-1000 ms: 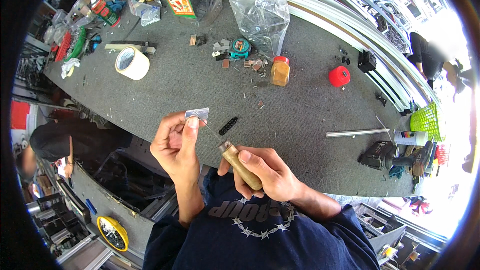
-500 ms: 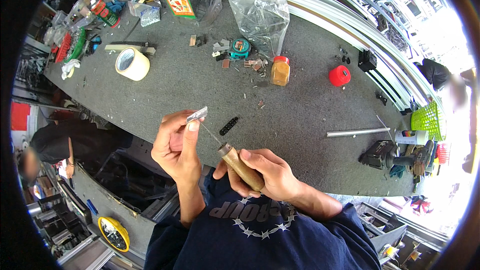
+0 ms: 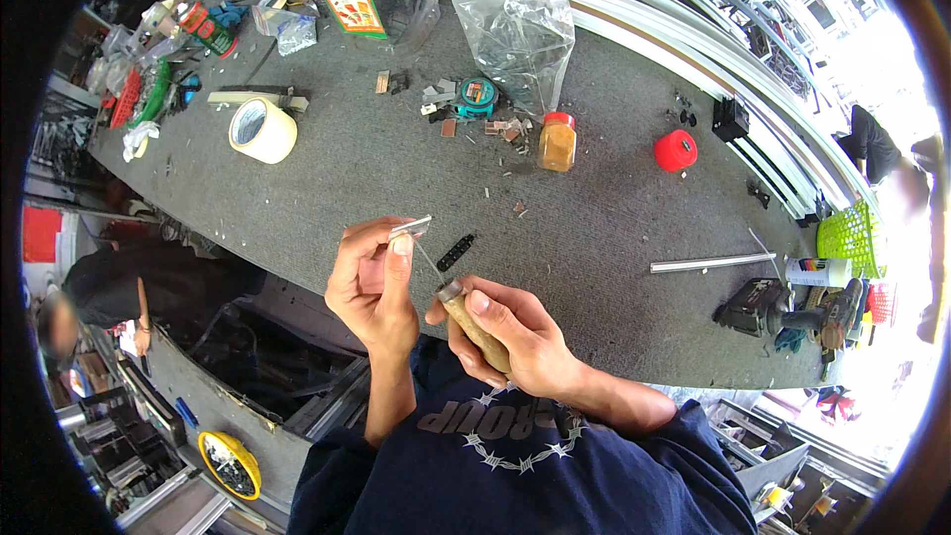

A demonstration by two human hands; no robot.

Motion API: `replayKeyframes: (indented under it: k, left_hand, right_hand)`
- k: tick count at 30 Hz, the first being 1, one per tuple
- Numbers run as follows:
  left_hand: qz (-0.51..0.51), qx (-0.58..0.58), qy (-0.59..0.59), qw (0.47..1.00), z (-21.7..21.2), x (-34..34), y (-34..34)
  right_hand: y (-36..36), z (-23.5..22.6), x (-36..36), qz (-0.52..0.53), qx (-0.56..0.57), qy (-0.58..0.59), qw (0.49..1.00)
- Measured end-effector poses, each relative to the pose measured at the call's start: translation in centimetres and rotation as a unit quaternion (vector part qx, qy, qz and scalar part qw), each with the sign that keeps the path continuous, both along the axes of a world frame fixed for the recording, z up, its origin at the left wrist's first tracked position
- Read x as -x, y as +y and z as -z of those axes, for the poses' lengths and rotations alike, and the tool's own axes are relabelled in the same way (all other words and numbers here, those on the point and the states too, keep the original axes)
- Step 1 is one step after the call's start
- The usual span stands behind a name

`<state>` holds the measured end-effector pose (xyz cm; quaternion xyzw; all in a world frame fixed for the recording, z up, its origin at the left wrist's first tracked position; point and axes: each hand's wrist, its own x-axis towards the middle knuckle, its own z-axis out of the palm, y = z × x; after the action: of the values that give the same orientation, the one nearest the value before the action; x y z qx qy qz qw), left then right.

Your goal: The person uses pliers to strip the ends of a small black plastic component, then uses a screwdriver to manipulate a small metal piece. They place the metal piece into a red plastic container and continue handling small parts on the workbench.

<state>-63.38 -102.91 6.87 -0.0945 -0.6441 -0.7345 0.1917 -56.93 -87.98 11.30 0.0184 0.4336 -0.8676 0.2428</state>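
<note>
Brown, worn-looking wood fills your right hand (image 3: 525, 329): that grip is closed around the handle (image 3: 475, 330) of a slim tool, your thumb laid along its upper side. From the handle's collar a thin metal shaft (image 3: 427, 257) slants up and to the left, toward your other hand. Your left hand (image 3: 376, 282) has its grip pressed together, thumb against fingers, pinching a small silvery piece (image 3: 412, 226) that pokes out past the fingertips. You have this piece raised over the near part of the grey tabletop (image 3: 584, 228), with the shaft's far end beside your left thumb; whether the two touch, I cannot tell.

Just beyond the shaft, near your hands, a black notched strip (image 3: 456, 253) lies flat. Farther off, in front of you, are a teal tape measure (image 3: 477, 96) and a red-lidded jar (image 3: 557, 146), with a clear plastic bag (image 3: 515, 40) behind them. Off to your left sits a fat roll of pale tape (image 3: 265, 134). To your right you have a red round container (image 3: 677, 151), a pale narrow bar (image 3: 711, 265) and a dark power drill (image 3: 758, 307).
</note>
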Motion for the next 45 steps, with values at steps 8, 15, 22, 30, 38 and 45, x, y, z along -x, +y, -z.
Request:
replayKeyframes:
  k: [8,15,22,30,38,45]
  left_hand:
    - [0.011,0.082,0.043,0.996,1.3,1.5,-1.1]
    - [0.064,0.197,0.074,0.976,2.5,2.4,-2.3]
    - [0.091,0.213,0.064,0.971,3.9,3.0,-2.0]
    - [0.115,0.223,0.043,0.967,5.9,2.8,-1.0]
    - [0.138,0.2,0.02,0.97,7.0,2.9,0.3]
    - [0.283,0.049,-0.082,0.954,6.6,2.4,1.0]
  right_hand:
    - [0.8,-0.3,-0.6,0.0,0.012,-0.052,0.999]
    - [2.0,0.4,-1.0,0.006,0.024,-0.124,0.992]
    - [2.7,1.4,-1.6,0.015,0.04,-0.174,0.984]
    - [3.2,2.3,-2.1,0.03,0.005,-0.182,0.983]
    - [3.7,2.8,-2.5,0.036,-0.088,-0.14,0.986]
    - [4.3,2.4,-2.6,0.04,-0.079,-0.152,0.984]
